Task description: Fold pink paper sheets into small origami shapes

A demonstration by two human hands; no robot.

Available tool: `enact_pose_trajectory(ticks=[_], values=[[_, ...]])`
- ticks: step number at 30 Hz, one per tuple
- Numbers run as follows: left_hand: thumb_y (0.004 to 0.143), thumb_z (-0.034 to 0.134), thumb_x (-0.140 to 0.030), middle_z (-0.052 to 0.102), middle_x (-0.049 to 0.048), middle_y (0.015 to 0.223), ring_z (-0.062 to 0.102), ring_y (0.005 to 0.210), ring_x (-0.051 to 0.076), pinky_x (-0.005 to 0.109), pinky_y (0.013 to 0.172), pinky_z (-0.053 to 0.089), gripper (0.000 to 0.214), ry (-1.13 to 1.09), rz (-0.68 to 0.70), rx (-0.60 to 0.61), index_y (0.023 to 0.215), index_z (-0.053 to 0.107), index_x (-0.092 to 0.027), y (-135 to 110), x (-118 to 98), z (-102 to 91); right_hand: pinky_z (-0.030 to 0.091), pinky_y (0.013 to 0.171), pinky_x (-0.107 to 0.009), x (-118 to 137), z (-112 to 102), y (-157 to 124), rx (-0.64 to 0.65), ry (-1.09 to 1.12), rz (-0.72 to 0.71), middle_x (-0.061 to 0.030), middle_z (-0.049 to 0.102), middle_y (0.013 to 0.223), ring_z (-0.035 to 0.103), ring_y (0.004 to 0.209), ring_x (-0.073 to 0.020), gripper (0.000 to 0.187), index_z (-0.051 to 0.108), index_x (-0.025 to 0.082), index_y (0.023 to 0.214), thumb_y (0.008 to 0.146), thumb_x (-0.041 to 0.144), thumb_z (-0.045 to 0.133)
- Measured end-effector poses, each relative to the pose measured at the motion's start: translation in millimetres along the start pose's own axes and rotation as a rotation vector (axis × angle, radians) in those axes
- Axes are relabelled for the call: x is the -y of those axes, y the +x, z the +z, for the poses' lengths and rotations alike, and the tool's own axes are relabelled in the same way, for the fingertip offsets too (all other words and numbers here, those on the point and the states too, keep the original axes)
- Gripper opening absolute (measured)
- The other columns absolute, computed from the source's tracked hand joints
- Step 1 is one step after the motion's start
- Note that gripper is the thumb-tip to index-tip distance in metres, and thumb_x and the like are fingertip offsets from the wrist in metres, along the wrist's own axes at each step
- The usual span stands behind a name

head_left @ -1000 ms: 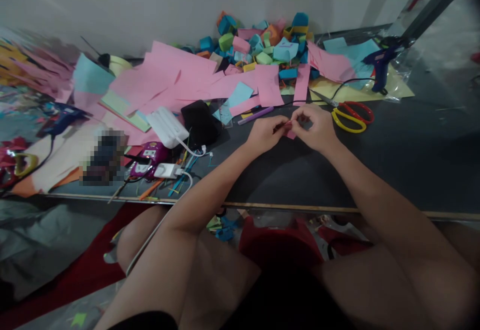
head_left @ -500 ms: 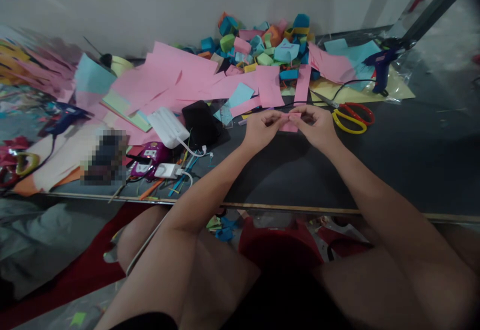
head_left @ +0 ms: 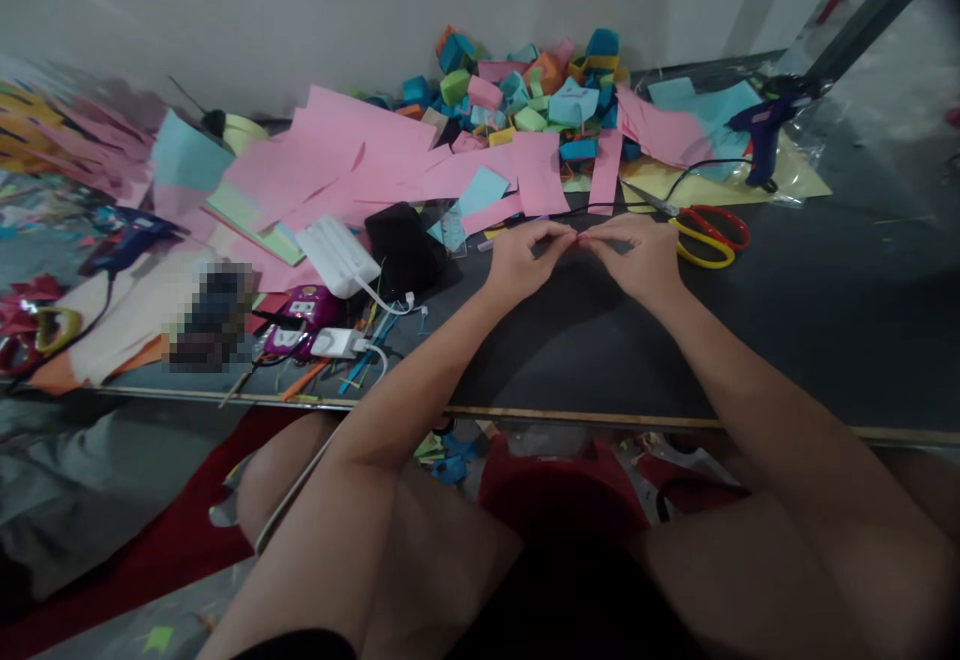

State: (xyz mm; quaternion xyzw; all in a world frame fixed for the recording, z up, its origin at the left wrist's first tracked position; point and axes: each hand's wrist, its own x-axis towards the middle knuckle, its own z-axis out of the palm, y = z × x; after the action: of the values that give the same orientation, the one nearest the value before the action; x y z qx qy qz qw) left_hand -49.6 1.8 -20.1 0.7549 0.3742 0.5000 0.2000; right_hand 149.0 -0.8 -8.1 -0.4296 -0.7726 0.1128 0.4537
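Red fabric (head_left: 559,490) lies nearest, across the lap below the edge of the dark worktop (head_left: 787,340), and two bare forearms reach forward over that edge. Over the bare middle of the worktop the left hand (head_left: 525,260) and the right hand (head_left: 637,255) meet fingertip to fingertip, each pinched shut on an end of a small pink paper piece (head_left: 582,238). The piece shows only as a thin sliver between thumbs and forefingers, and whether it touches the surface cannot be told. Just beside the right hand lie scissors (head_left: 709,233) with one yellow and one red handle. Left of the left hand sit a black pouch (head_left: 401,245) and a white block (head_left: 335,255) with a cable, and further left a blue glue gun (head_left: 124,235). Beyond the hands, loose pink paper sheets (head_left: 352,155) overlap across the worktop. Farther back, against the pale wall (head_left: 300,10), small folded paper boxes (head_left: 525,85) in blue, green, pink and orange form a heap, and to its right a second glue gun (head_left: 761,130) stands on yellow and blue sheets
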Motion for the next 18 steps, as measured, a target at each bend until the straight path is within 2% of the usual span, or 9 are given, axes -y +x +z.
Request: enact_pose_trajectory(ticks=[3, 5, 9, 12, 14, 18], values=[[0.097, 0.064, -0.035, 0.080, 0.0077, 0.108, 0.075, 0.105, 0.019, 0.036, 0.098, 0.057, 0.018, 0.161, 0.155, 0.025, 0.097, 0.076, -0.021, 0.6, 0.6, 0.6, 0.051, 0.095, -0.051, -4.8, 2.9, 0.7, -0.002, -0.077, -0.069, -0.0015, 0.081, 0.086, 0.074, 0.090, -0.0270, 0.018, 0.080, 0.031, 0.078, 0.090, 0.040, 0.070], [0.100, 0.059, -0.035, 0.080, 0.0059, 0.103, 0.073, 0.106, 0.019, 0.038, 0.101, 0.054, 0.021, 0.231, 0.209, 0.030, 0.094, 0.075, -0.023, 1.6, 0.3, 0.8, 0.047, 0.100, -0.054, -6.1, 3.5, 1.2, 0.009, -0.116, -0.082, 0.0002, 0.081, 0.085, 0.072, 0.091, -0.0272, 0.016, 0.079, 0.032, 0.078, 0.090, 0.036, 0.069], [0.100, 0.060, -0.036, 0.081, 0.0030, 0.091, 0.071, 0.095, 0.018, 0.040, 0.098, 0.053, 0.023, 0.274, 0.211, -0.024, 0.087, 0.075, -0.024, 3.3, -2.9, -0.3, 0.049, 0.099, -0.053, 2.4, -1.4, 2.5, 0.006, -0.081, -0.090, -0.0011, 0.080, 0.085, 0.070, 0.096, -0.0285, 0.008, 0.076, 0.031, 0.079, 0.084, 0.032, 0.070], [0.098, 0.062, -0.034, 0.081, 0.0016, 0.089, 0.071, 0.085, 0.016, 0.040, 0.095, 0.052, 0.022, 0.221, 0.194, -0.038, 0.085, 0.076, -0.025, 3.2, -7.2, -1.1, 0.052, 0.096, -0.049, 14.4, -6.6, 3.2, -0.028, 0.006, -0.079, -0.0045, 0.079, 0.097, 0.071, 0.099, -0.0277, 0.008, 0.072, 0.027, 0.084, 0.077, 0.027, 0.069], [0.097, 0.063, -0.034, 0.082, 0.0015, 0.088, 0.071, 0.083, 0.016, 0.040, 0.095, 0.052, 0.021, 0.177, 0.183, -0.041, 0.084, 0.077, -0.025, 2.4, -10.8, -1.2, 0.051, 0.098, -0.049, 20.4, -8.0, 3.2, -0.053, 0.012, -0.083, -0.0045, 0.079, 0.100, 0.071, 0.101, -0.0276, 0.008, 0.067, 0.027, 0.082, 0.074, 0.024, 0.067], [0.097, 0.064, -0.034, 0.082, 0.0028, 0.088, 0.072, 0.084, 0.016, 0.040, 0.093, 0.052, 0.023, 0.133, 0.182, -0.030, 0.083, 0.078, -0.024, 0.1, -17.4, -0.7, 0.046, 0.103, -0.052, 22.5, -6.8, 2.5, -0.063, -0.011, -0.135, -0.0022, 0.077, 0.092, 0.070, 0.101, -0.0285, 0.009, 0.059, 0.027, 0.072, 0.071, 0.021, 0.066]])
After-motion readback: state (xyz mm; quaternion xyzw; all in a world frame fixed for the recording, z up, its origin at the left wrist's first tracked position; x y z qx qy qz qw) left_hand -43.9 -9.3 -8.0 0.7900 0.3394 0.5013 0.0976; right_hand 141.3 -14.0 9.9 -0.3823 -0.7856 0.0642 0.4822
